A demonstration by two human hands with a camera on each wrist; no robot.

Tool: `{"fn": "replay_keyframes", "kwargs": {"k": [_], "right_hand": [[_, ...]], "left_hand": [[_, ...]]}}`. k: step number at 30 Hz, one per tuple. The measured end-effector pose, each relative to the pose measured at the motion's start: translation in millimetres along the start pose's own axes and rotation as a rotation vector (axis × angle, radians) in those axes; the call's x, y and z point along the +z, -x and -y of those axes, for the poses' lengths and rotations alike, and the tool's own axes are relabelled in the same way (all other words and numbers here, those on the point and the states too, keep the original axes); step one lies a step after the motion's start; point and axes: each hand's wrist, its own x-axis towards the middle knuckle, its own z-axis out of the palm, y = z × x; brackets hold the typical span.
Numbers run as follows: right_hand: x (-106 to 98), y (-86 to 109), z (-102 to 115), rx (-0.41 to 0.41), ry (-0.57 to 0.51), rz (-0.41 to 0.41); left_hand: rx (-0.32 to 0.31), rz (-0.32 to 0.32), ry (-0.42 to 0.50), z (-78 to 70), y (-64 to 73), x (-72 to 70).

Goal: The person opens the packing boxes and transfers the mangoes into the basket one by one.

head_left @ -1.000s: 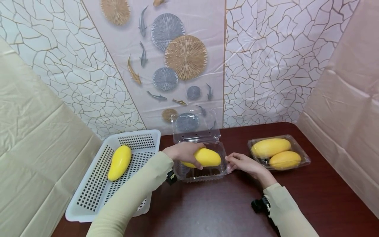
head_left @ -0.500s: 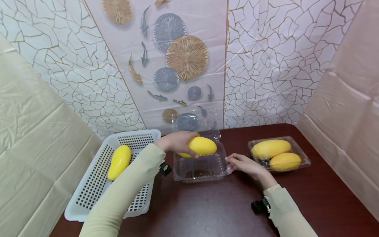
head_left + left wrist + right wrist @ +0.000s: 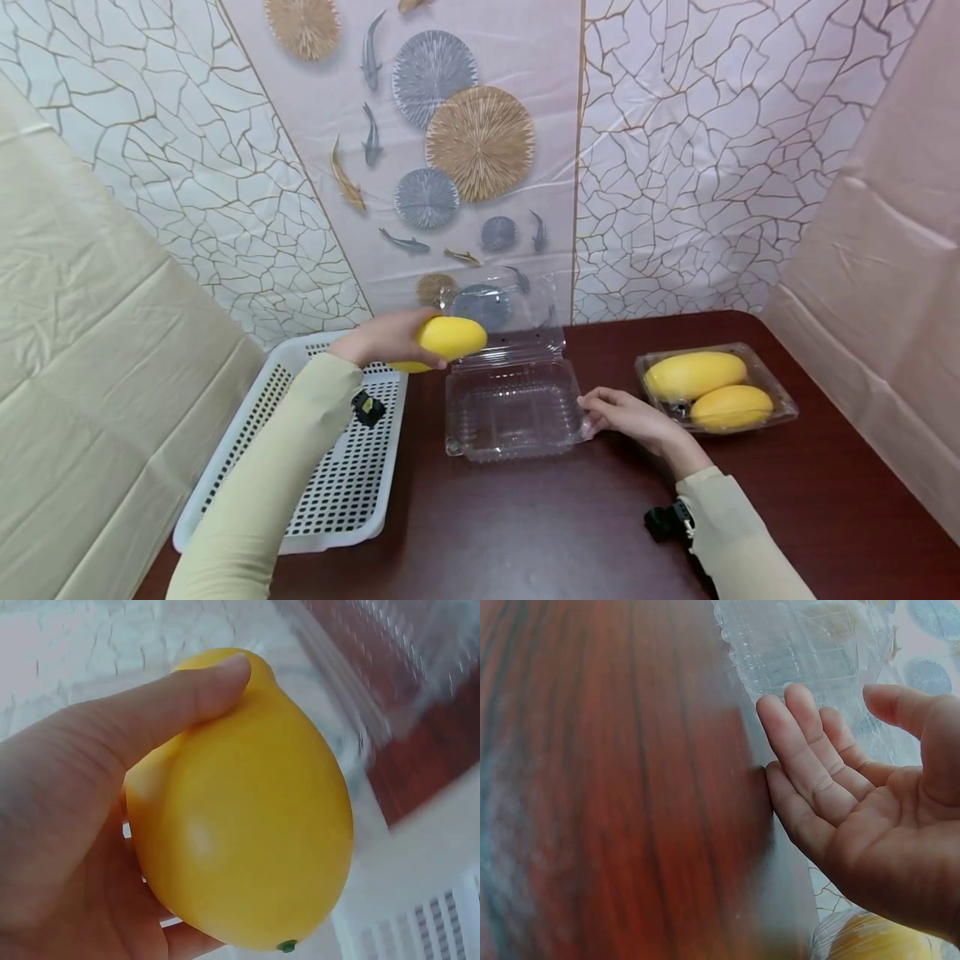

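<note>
Yellow fruit (image 3: 453,336) — gripped in the left hand (image 3: 388,337), thumb across it — held up between white basket (image 3: 337,487) and clear container (image 3: 513,408) (lid (image 3: 502,310) raised). Right hand (image 3: 628,417): fingers loosely extended, touching the container's right edge.

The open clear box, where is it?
In the head view, the open clear box sits on the table, between the white basket on its left and the right hand.
</note>
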Motion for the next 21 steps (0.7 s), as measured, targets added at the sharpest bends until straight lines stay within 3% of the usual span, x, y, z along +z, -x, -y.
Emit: {"fn": "replay_keyframes", "kwargs": {"k": [5,12,16,21], "right_hand": [[3,-0.5,0,0.008,0.004,0.006],[4,-1.9,1,0.011,0.005,0.004],[2,-2.5,1,0.018,0.027,0.001],[-3,-2.3,0,0.020,0.055,-0.007]], "left_hand": [[-0.076,-0.041,0.040,26.8,21.6,-17.8],[-0.128,-0.082,0.045,50.5,45.8,-43.9],[-0.157,-0.091,0.022,59.6,50.6,-47.8],[-0.183,-0.097,0.036,68.2,48.6,-42.9]]}}
